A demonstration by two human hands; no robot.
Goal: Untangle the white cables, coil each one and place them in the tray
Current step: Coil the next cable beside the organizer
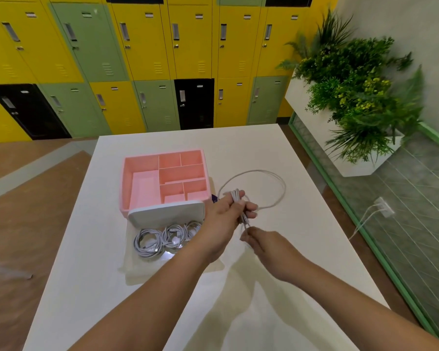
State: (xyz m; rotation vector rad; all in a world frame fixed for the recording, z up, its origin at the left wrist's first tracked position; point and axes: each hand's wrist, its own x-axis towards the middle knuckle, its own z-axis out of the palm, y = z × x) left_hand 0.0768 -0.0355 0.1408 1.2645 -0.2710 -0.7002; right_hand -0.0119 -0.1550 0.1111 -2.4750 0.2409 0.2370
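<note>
My left hand [230, 211] grips a bundle of white cable [276, 178] above the table; a wide loop of it arcs out to the right. Just below, my right hand [261, 240] pinches the cable's lower end between thumb and fingers. A clear tray [132, 262] lies at the left of my hands. Three coiled white cables [162, 239] sit in it side by side. My left forearm covers the tray's right edge.
A pink divided organizer [140, 163] stands behind the tray with a white lid [167, 211] leaning at its front. The white table [302, 249] ends at right beside a green-framed glass partition [365, 236] and a planter [355, 102]. Lockers line the back wall.
</note>
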